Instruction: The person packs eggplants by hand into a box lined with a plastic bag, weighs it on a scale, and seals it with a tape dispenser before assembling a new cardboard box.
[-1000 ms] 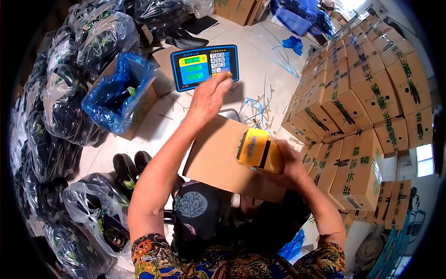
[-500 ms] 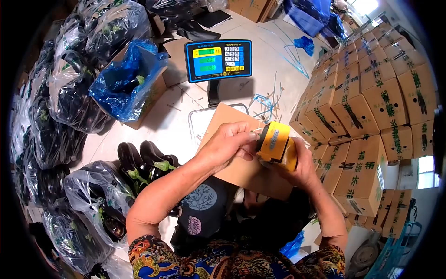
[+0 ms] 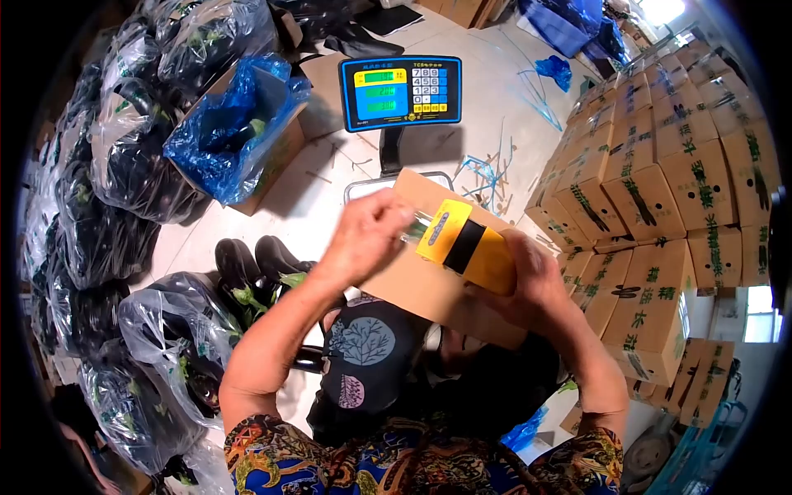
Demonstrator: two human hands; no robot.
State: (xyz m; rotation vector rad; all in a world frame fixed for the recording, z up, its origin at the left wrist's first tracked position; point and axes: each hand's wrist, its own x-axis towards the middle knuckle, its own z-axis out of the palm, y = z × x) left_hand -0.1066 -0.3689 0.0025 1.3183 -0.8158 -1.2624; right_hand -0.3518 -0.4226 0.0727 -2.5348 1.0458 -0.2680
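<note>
In my right hand (image 3: 528,276) is a yellow device with a black band (image 3: 464,246), gripped at its right end. My left hand (image 3: 369,231) has its fingers pinched at the device's left end, where a thin, clear, greenish strip (image 3: 419,224) shows between them. Beneath both hands lies a flat brown cardboard box (image 3: 412,285), tilted over a scale's metal-rimmed platform (image 3: 359,190). Behind it stands the scale's display (image 3: 402,93), with lit green digits and a keypad.
Dark eggplants (image 3: 235,264) lie at the left beside clear bags of eggplants (image 3: 177,318). An open carton lined with blue plastic (image 3: 227,136) stands at the upper left. Printed cartons (image 3: 652,177) are stacked at the right. Blue strapping and scraps (image 3: 487,172) litter the floor.
My left hand has moved left, away from the device, and the strip now shows between them. The device has turned in my right hand, showing its black band. The camera view has shifted slightly.
</note>
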